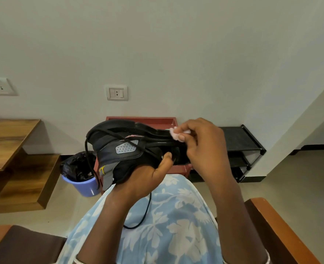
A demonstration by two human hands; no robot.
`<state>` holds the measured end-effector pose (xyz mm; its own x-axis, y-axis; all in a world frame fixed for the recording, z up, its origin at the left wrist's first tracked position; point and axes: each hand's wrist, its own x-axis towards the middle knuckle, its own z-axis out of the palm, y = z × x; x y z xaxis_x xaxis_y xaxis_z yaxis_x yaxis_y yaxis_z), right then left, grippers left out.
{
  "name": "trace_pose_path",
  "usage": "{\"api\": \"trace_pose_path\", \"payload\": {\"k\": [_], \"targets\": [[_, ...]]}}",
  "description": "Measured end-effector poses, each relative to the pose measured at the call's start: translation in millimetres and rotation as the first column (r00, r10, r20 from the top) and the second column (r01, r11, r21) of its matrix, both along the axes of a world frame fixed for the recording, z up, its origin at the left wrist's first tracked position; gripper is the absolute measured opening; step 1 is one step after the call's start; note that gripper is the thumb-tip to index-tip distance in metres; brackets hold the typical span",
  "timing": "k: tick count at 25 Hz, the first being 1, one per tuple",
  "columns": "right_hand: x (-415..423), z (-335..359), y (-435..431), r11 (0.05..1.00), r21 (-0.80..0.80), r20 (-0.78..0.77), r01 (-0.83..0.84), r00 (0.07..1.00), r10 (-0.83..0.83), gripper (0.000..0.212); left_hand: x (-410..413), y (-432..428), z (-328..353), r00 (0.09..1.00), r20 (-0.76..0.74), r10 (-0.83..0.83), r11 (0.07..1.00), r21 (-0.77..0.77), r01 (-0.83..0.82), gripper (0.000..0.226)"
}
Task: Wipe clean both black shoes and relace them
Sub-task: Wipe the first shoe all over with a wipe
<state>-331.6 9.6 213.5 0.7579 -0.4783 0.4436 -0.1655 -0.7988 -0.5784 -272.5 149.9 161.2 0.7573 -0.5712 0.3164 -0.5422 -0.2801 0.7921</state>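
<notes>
A black shoe (119,149) with grey side panels lies tilted on its side above my lap, sole facing away. My left hand (144,176) grips it from underneath, thumb curled over its edge. My right hand (201,147) pinches a small pink cloth (175,134) against the sole's rim near the front of the shoe. A loose black lace (146,210) hangs from the shoe down over my lap, and another loop (88,159) dangles on the left. Only one shoe is visible.
A red stool (142,120) stands behind the shoe against the wall. A purple bin with a black liner (79,178) sits on the floor to the left, beside a wooden table (9,141). A black shoe rack (243,149) is at right. Chair arms (283,229) flank me.
</notes>
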Motion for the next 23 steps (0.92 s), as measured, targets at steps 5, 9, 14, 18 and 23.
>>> {"api": "trace_pose_path", "payload": {"k": [5,9,14,18,23], "targets": [[-3.3,-0.6,3.4,0.993,-0.030,-0.091,0.116,0.989,-0.118,0.018,5.5,-0.1,-0.3,1.000,0.005,0.026,1.000,-0.001,-0.026,0.030],[0.1,4.0,31.5,0.942,0.235,0.166,-0.240,0.965,0.204,0.018,4.2,-2.4,-2.9,0.996,0.031,-0.082,0.997,0.005,0.082,0.058],[0.1,-3.9,5.4,0.991,0.118,-0.003,-0.064,0.998,0.065,0.017,4.4,0.6,-4.3,1.000,0.021,-0.007,1.000,-0.013,0.007,0.025],[-2.8,-5.6,-7.3,0.991,0.008,-0.130,0.136,0.982,-0.134,0.018,6.3,-0.5,-2.1,0.998,-0.064,0.019,1.000,-0.006,-0.020,0.010],[2.7,2.2,32.5,0.958,0.204,0.094,-0.202,0.978,0.187,0.019,2.4,-3.4,-4.1,0.997,0.031,-0.066,0.998,0.021,0.066,0.074]]}}
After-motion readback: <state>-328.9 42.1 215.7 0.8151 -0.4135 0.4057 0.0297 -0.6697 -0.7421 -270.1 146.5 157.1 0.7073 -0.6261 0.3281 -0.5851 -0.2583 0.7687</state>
